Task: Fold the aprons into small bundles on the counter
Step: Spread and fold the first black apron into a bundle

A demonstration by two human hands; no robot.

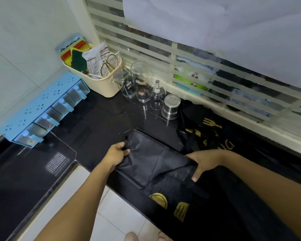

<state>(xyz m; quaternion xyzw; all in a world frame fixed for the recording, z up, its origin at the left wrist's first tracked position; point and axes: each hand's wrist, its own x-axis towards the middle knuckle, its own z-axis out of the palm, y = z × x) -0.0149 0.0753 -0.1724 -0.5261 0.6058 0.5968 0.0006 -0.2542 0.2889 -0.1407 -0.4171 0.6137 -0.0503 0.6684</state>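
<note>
Black stone counter (97, 119) runs from the near left corner to the far right under a slatted window, and its near edge drops to pale floor tile just below my forearms. The widest bare stretch lies left and beyond my hands, reaching toward the wall. The black apron (153, 159) lies folded flat at the near middle of the counter, and its lower part spills over the near edge, where gold print shows. My left hand (117, 153) pinches the far left corner of the fold, and my right hand (203, 162) grips the right edge with fingers curled over the cloth. Black on black, the fold lines are hard to trace, and I cannot tell whether the hanging part is the same piece. A second apron (210, 134), with a gold fork on it, lies crumpled at the far right, close to the sill. A blue drawer rack (42, 112) lines the left wall. A cream basket (104, 84) fills the far corner. Upturned glasses (139, 82) and a steel cup (171, 106) stand beside it, well apart from my hands.
</note>
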